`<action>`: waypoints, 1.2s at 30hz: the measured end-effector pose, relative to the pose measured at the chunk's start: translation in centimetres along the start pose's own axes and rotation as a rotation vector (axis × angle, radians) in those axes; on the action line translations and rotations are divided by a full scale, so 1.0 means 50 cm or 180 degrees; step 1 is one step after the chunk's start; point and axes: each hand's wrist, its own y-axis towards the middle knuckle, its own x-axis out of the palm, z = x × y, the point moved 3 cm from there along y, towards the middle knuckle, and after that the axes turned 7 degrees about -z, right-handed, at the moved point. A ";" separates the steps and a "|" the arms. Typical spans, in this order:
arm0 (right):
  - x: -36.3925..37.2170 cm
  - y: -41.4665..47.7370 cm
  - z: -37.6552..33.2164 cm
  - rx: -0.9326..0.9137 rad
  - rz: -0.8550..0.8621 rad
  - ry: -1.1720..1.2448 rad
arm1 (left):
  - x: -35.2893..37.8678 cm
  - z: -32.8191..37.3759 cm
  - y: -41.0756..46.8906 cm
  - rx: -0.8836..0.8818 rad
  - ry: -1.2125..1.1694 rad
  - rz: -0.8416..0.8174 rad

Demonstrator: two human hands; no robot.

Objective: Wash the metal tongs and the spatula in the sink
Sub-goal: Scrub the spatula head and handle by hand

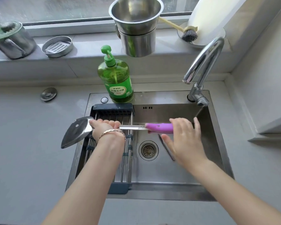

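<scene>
My left hand (pixel 104 128) is closed around the metal neck of the spatula (pixel 78 130), just right of its steel blade, which sticks out left over the counter. The spatula lies level across the sink (pixel 152 194), with its purple handle (pixel 159 127) pointing right. My right hand (pixel 185 140) is at the handle's end with fingers spread above it and the thumb below, not clenched. A dark, long metal piece (pixel 169 154), perhaps the tongs, lies on the sink floor, mostly hidden under my right hand.
A dark drying rack (pixel 110 114) spans the sink's left half. The drain (pixel 148 150) is in the middle, the faucet (pixel 204 62) at the back right. A green soap bottle (pixel 117 78) stands behind the rack. Steel pots (pixel 136 21) and a brush (pixel 188 34) sit on the sill.
</scene>
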 end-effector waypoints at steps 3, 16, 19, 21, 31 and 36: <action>0.013 0.005 -0.057 -0.0242 0.0102 0.0007 | 0.008 -0.027 -0.019 -0.0071 0.0158 -0.0170; 0.010 0.021 0.046 0.1585 -0.4408 0.3865 | 0.026 -0.009 -0.024 -0.0104 0.0087 -0.1358; 0.019 0.033 0.024 0.1268 -0.3032 0.2136 | 0.034 -0.012 -0.026 0.0082 0.0220 -0.1247; 0.019 0.036 -0.002 0.0907 -0.1724 0.1206 | 0.033 -0.019 -0.028 0.0159 0.0273 -0.1065; 0.035 -0.004 0.010 -0.0769 0.0165 -0.0359 | 0.001 -0.024 -0.020 0.0041 0.0312 0.0241; 0.039 0.035 0.051 0.0649 -0.2390 0.1714 | 0.008 -0.034 -0.025 -0.0448 0.0325 -0.0722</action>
